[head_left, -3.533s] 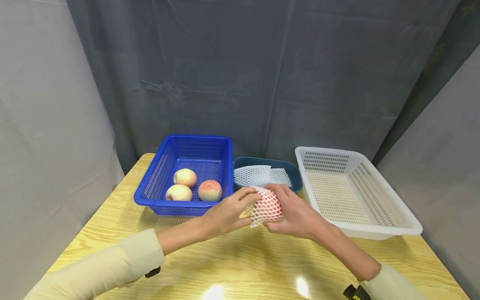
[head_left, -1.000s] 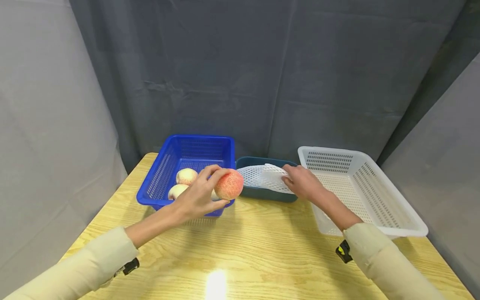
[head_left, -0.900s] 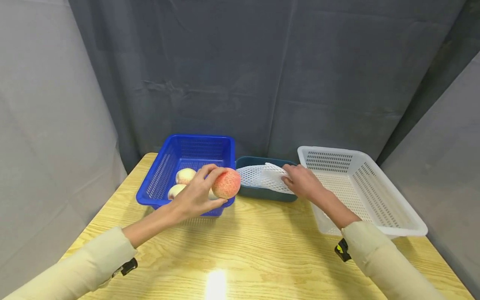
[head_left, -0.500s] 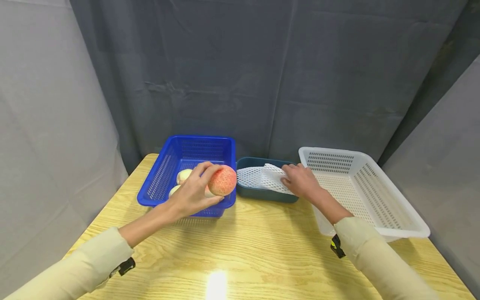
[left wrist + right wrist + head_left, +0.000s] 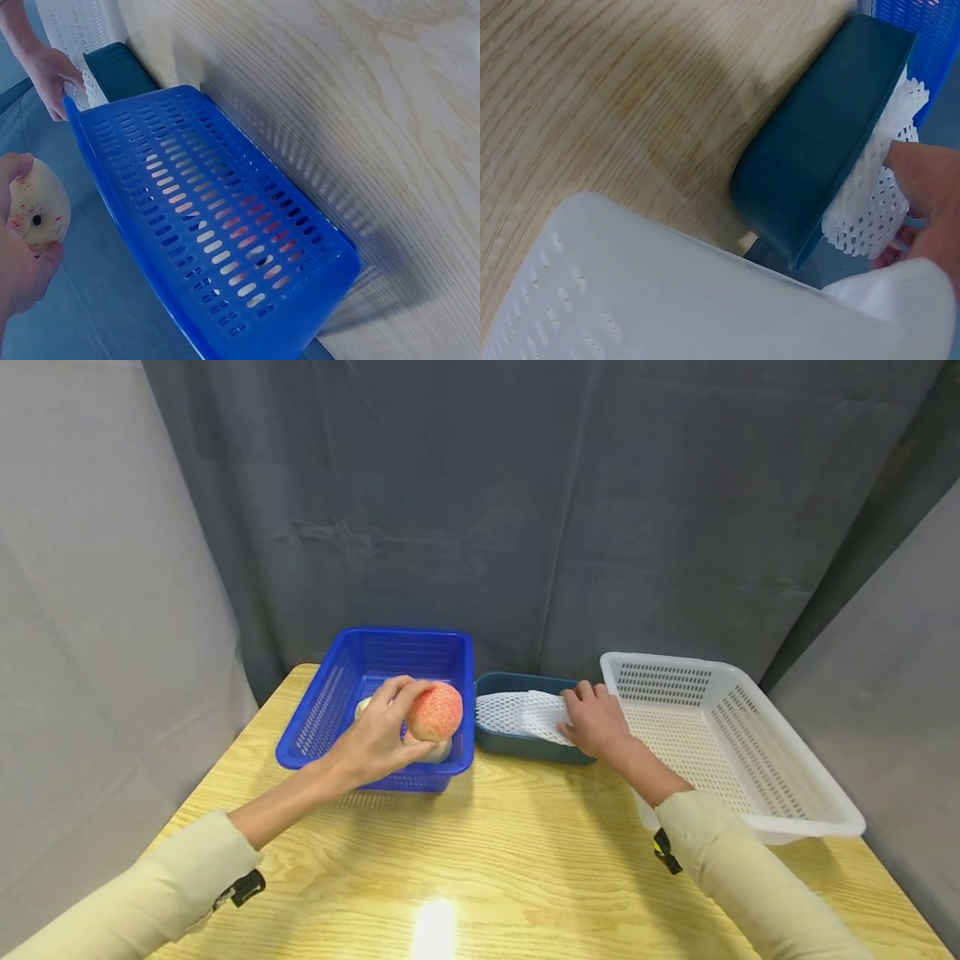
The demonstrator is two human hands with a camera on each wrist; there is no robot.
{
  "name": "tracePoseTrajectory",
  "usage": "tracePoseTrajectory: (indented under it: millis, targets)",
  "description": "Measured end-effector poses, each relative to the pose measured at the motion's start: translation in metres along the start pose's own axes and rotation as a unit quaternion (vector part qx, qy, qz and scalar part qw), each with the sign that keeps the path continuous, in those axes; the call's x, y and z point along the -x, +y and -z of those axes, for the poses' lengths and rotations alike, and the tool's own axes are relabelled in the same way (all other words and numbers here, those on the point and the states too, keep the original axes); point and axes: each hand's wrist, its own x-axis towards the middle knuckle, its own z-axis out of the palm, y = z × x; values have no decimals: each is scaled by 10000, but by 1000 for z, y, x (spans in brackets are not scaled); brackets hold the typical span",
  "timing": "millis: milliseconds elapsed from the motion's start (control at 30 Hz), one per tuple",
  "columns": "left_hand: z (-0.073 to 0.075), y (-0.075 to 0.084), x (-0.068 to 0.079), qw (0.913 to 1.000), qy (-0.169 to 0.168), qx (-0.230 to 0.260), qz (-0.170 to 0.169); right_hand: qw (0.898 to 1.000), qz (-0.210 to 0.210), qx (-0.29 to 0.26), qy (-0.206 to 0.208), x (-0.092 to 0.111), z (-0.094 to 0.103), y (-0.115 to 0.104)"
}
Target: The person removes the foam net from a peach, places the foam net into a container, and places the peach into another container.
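My left hand [image 5: 372, 733] grips a bare red-and-cream peach [image 5: 437, 712] between thumb and fingers, raised over the front right of the blue basket [image 5: 401, 632]. In the left wrist view the dark stem hollow of that peach [image 5: 41, 199] faces the camera. Beneath it in the basket lies another peach [image 5: 431, 750], and a pale one [image 5: 362, 707] is mostly covered by the hand. Over the dark teal bin [image 5: 528, 747], my right hand [image 5: 598, 723] pinches the right end of a white foam fruit net [image 5: 545, 717]. Its fingertips are partly hidden in the head view.
To the right stands a white slotted basket [image 5: 750, 823], its near left side beside the right forearm. The teal bin sits between the two baskets, with another foam net [image 5: 498, 712] in it. Wooden table [image 5: 465, 852] extends in front; a grey curtain [image 5: 480, 510] hangs behind.
Earlier both hands were on a peach inside a foam net. Then the left hand held a bare peach and the right hand was at the bin; since, the peach has moved left over the blue basket.
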Motion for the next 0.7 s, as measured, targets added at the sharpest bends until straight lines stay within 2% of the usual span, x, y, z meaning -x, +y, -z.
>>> tracePoseTrajectory:
  millis: [133,300,700]
  targets:
    - [2,-4,1,9999,-6,-72,84,9998,-35,129,117,-3,-3,-1]
    - [5,-9,2,9998,-9,-102,146,9992,119,108,357,-8,-9,1]
    - [10,-16,0,9993,-42,-160,332,9982,410,-429,53,-14,-10,5]
